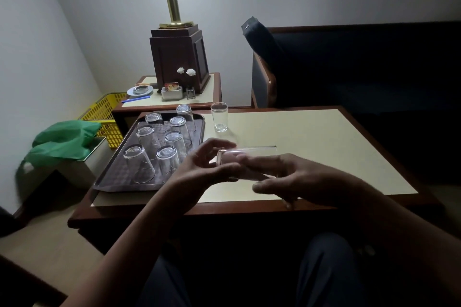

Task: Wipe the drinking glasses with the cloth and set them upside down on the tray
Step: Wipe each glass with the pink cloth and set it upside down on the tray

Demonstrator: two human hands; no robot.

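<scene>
Wiping step, seemingly: the left hand (199, 169) and right hand (287, 179) curl their fingers round a sideways drinking glass (249, 157) above the table's near edge; no cloth discernible. Next, upend it onto the tray (109, 183).

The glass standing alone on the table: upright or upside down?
Upright: the lone glass has its rim up and base on the table.

no readable text, printed card (171, 86) in holder too blurred

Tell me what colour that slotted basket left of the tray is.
Yellow. The basket shows best in the head view, the only one here.
</scene>
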